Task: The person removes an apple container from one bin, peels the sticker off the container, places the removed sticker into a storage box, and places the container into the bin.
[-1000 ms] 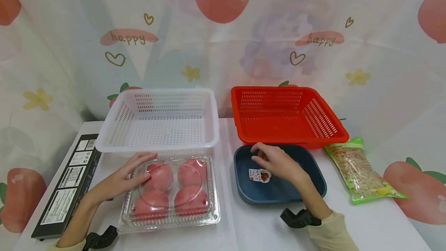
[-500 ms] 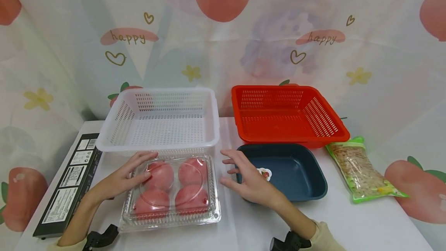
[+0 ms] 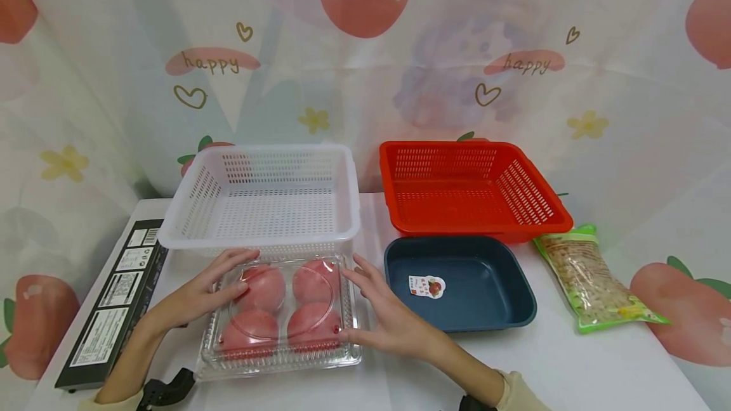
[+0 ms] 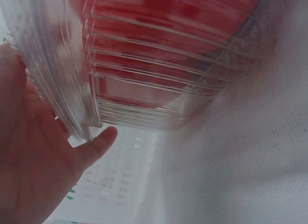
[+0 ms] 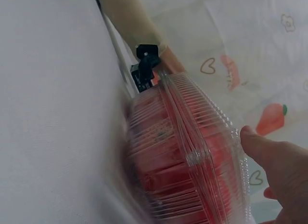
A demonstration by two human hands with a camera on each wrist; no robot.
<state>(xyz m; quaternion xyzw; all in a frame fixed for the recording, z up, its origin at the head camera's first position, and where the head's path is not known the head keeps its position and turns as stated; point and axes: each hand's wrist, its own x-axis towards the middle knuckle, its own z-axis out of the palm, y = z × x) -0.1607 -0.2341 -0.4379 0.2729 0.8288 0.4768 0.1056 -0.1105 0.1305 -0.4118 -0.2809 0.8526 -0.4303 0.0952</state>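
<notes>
A clear plastic clamshell box (image 3: 274, 363) holding several round red fruits (image 3: 311, 322) sits at front left on the white table. My left hand (image 3: 197, 293) rests on its left side, fingers along the back left corner and thumb over the lid. In the left wrist view one finger of the left hand (image 4: 38, 161) extends past the box's rim. At the right edge of the lid is my right hand (image 3: 394, 322), its fingers spread, index fingertip and thumb right at the rim. The right wrist view has the thumb of the right hand (image 5: 279, 171) beside the lid edge.
Behind the box stands a white perforated basket (image 3: 348, 224), with a red basket (image 3: 391, 211) to its right. A dark blue basin (image 3: 480, 297) with a label sits before the red one. A green-edged bag (image 3: 594, 284) lies far right, a long black box (image 3: 108, 309) far left.
My right hand has moved left from over the blue basin to the right edge of the clamshell box, its fingers spreading. The left hand has stayed on the box.
</notes>
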